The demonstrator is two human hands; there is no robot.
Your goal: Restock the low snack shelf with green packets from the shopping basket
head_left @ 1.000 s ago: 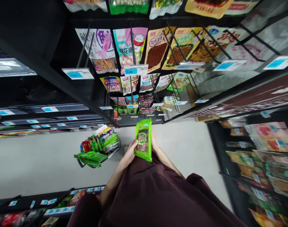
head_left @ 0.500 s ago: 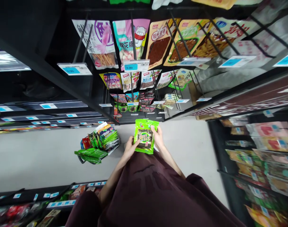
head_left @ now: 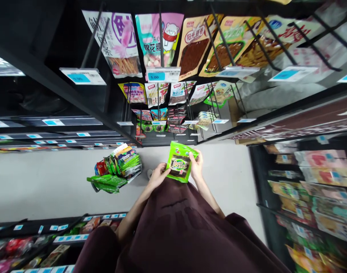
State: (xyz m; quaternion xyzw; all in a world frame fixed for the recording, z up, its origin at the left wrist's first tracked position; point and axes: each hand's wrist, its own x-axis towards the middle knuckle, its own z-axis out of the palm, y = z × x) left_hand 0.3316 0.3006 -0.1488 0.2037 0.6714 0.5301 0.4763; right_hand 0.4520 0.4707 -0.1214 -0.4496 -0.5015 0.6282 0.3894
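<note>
In front of my body I hold a bright green snack packet (head_left: 180, 163) with a window of dark contents, its face turned up and tilted. My left hand (head_left: 159, 173) grips its lower left edge, thumb on the front. Closed on its right side is my right hand (head_left: 196, 163), thumb pressed near the upper corner. The fingers behind the packet are hidden. To the left, a basket (head_left: 97, 188) on the floor is heaped with green packets (head_left: 108, 182) and other colourful bags.
Ahead stands a black shelf rack with hooks holding a marshmallow bag (head_left: 159, 41), a white and purple bag (head_left: 116, 43) and several others. Price tags (head_left: 163, 74) jut from the hooks. Shelves of packaged food (head_left: 323, 167) line the right, with more shelving (head_left: 72, 239) behind at lower left.
The green packet has moved slightly right and turned a little clockwise, both hands still on it. The view has shifted slightly, bringing the hanging bags higher in the picture.
</note>
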